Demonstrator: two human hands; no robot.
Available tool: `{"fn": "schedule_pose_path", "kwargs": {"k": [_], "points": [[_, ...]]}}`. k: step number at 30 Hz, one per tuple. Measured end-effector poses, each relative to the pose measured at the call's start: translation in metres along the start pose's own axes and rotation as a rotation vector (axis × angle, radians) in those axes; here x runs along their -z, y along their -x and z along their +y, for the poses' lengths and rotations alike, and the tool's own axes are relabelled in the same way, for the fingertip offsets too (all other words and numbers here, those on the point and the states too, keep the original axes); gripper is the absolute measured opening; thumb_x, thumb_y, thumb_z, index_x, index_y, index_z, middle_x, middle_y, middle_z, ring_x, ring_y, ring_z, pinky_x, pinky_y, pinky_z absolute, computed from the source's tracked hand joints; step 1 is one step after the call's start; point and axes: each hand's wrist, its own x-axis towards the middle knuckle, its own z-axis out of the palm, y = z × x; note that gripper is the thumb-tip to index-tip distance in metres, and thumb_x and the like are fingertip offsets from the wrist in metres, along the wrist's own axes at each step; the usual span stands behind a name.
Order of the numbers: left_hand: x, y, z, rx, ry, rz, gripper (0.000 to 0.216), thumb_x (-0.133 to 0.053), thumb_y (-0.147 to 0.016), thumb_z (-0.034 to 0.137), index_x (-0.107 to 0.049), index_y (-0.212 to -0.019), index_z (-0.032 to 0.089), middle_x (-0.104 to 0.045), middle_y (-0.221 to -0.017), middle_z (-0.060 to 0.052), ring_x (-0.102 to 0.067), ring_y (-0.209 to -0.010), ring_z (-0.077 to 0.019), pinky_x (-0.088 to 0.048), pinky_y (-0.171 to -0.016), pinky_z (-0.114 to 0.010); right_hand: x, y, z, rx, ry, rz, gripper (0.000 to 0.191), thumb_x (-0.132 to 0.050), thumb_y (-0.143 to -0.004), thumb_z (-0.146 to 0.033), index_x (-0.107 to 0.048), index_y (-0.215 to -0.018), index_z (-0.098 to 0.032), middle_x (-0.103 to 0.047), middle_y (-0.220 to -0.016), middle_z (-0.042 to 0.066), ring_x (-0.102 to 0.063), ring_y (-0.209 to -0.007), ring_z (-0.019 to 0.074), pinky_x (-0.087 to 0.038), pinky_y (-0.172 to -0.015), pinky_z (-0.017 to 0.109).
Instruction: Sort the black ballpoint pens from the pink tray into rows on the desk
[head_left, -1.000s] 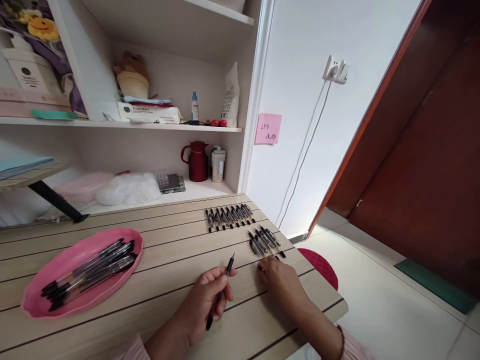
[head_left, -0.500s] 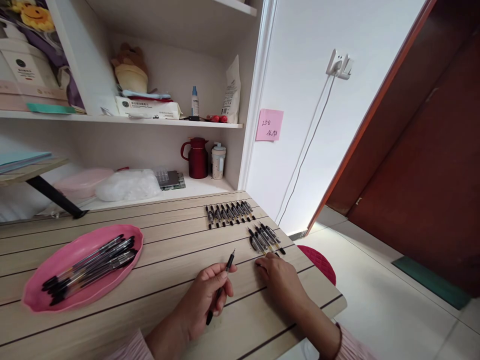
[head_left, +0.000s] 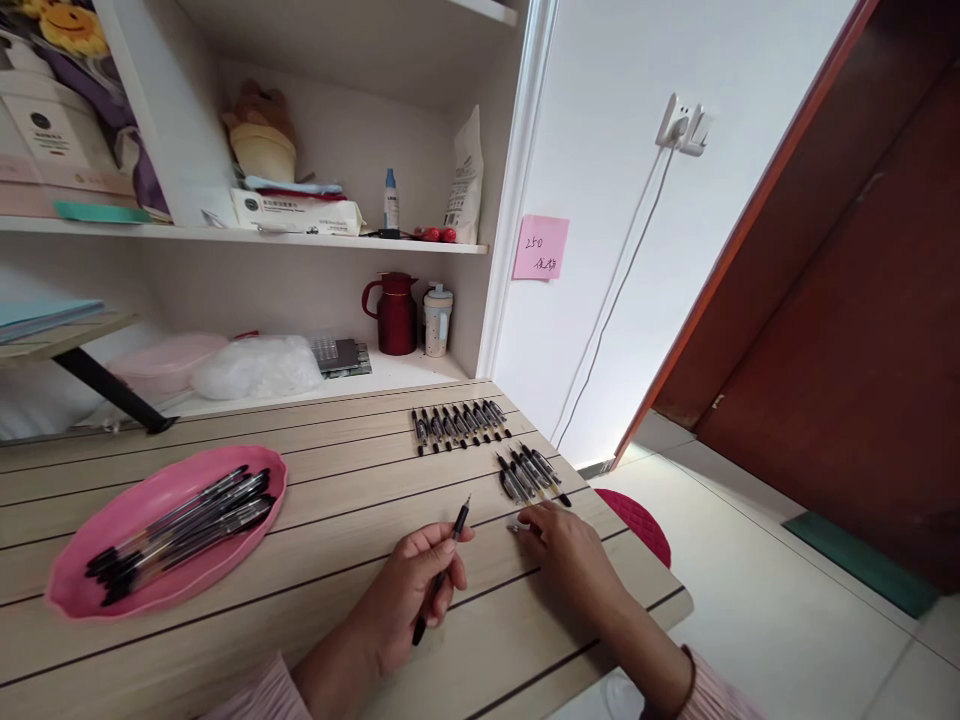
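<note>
My left hand (head_left: 420, 590) is closed round a black pen (head_left: 460, 522), with its bare writing tip pointing up and away. My right hand (head_left: 566, 550) rests low over the table, fingers bent and pinched. A small clear end of what looks like a pen cap (head_left: 514, 527) pokes out at its fingertips; the rest is hidden. Just beyond this hand lies a short row of pens (head_left: 529, 475), several with bare tips. Farther back, a longer row of black pens (head_left: 457, 427) lies side by side. At the left, a pink tray (head_left: 259, 465) holds a pile of pens (head_left: 180, 535).
The striped wooden table (head_left: 337, 490) ends at a rounded right corner, beside a red stool (head_left: 637, 520). Behind it stands a white shelf unit (head_left: 420, 250) with a red jug (head_left: 396, 315), a cup (head_left: 436, 322) and a plastic bag (head_left: 259, 368). A black table leg (head_left: 112, 390) stands at left.
My right hand has lifted and shifted slightly away from the short pen row, and the small clear end shows more plainly at its fingertips. My left hand keeps its pen in place.
</note>
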Motion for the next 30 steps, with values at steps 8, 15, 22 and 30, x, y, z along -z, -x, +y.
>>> {"fn": "schedule_pose_path", "kwargs": {"k": [8, 15, 22, 30], "points": [[0.001, -0.001, -0.001, 0.003, -0.002, -0.007, 0.031, -0.052, -0.076, 0.029, -0.052, -0.104, 0.014, -0.053, -0.058, 0.004, -0.032, -0.032, -0.0018, -0.016, -0.033, -0.018, -0.007, -0.001, -0.002, -0.005, -0.009, 0.049, 0.018, -0.042, -0.080, -0.017, -0.059, -0.075, -0.019, -0.060, -0.079, 0.002, -0.054, -0.073, 0.0129, -0.030, -0.060, 0.023], [0.000, 0.000, 0.000, 0.006, -0.004, -0.017, 0.030, -0.052, -0.076, 0.031, -0.052, -0.102, 0.015, -0.053, -0.058, 0.005, -0.032, -0.032, -0.0014, -0.017, -0.033, -0.017, -0.003, -0.008, -0.018, 0.022, 0.067, 0.042, 0.021, -0.044, -0.080, -0.020, -0.056, -0.097, -0.019, -0.059, -0.089, 0.005, -0.056, -0.080, 0.0150, -0.034, -0.064, 0.023], [-0.001, 0.000, 0.000, 0.007, 0.007, -0.004, 0.031, -0.055, -0.074, 0.032, -0.053, -0.100, 0.015, -0.053, -0.056, 0.005, -0.032, -0.032, -0.0018, -0.017, -0.032, -0.017, -0.002, -0.015, -0.038, 0.108, 0.273, -0.081, 0.023, -0.042, -0.075, -0.004, -0.059, -0.086, -0.014, -0.059, -0.089, 0.010, -0.060, -0.074, 0.0172, -0.035, -0.058, 0.024], [0.002, -0.001, -0.001, 0.010, 0.013, -0.021, 0.031, -0.053, -0.075, 0.031, -0.053, -0.102, 0.014, -0.053, -0.058, 0.003, -0.033, -0.033, -0.0017, -0.017, -0.033, -0.016, 0.009, -0.007, -0.008, 0.019, 0.076, 0.084, 0.030, -0.034, -0.085, -0.015, -0.060, -0.098, -0.023, -0.061, -0.093, 0.005, -0.058, -0.082, 0.0152, -0.036, -0.064, 0.023]]}}
